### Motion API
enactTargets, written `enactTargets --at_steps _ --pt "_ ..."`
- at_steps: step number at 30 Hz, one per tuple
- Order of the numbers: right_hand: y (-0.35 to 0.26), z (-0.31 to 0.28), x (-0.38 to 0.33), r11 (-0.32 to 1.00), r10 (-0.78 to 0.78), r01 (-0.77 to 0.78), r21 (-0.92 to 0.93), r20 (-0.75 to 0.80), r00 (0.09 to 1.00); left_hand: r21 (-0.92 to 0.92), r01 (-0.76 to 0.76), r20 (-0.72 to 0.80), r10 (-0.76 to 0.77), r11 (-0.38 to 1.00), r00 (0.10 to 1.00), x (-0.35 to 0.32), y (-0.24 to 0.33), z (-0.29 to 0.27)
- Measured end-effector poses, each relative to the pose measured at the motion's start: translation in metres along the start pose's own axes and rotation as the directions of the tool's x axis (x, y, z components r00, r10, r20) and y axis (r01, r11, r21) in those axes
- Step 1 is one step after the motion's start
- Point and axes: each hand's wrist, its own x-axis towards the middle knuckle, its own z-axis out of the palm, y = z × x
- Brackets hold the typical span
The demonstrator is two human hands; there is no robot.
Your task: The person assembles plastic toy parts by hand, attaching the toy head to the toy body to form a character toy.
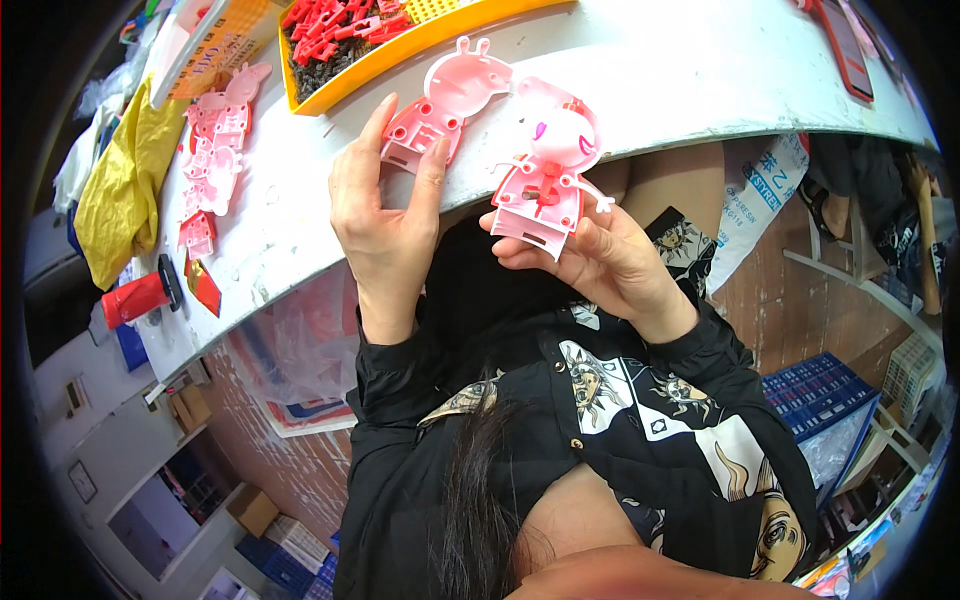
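Note:
My left hand (pixel 385 225) grips a hollow pink plastic toy shell half (pixel 465 80) by its lower sides, between thumb and fingers. The shell is shaped like an animal, with two small ears and a snout, and its inside faces up over the table edge. In my right hand (pixel 625 260) is the matching pink shell half (pixel 512 195), held at its lower edge. A rounded white piece (pixel 560 138) with purple marks sits in its head, and a red part (pixel 546 190) lies in its body. The two halves are apart, side by side.
A yellow tray (pixel 350 92) with red and dark small parts stands at the back of the white table (pixel 690 90). More pink shells (pixel 215 165) are piled at left, near a yellow bag (pixel 125 200) and a red cylindrical object (pixel 137 298). A phone (pixel 845 50) lies far right.

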Motion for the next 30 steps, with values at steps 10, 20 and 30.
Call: enactTargets --at_steps 10,20,30 --pt "0.000 0.004 -0.001 1.000 0.003 -0.003 -0.010 -0.049 0.999 -0.008 0.031 0.014 -0.031 0.999 0.999 -0.002 0.003 0.000" --pt "-0.003 0.006 -0.001 0.997 0.006 -0.005 0.076 -0.018 1.000 0.048 -0.154 -0.088 0.158 0.987 0.984 0.002 0.014 -0.006" --pt "0.000 0.014 -0.003 0.992 -0.022 0.036 0.122 -0.115 0.993 -0.102 -0.380 0.208 0.393 0.919 0.896 0.006 0.067 -0.019"
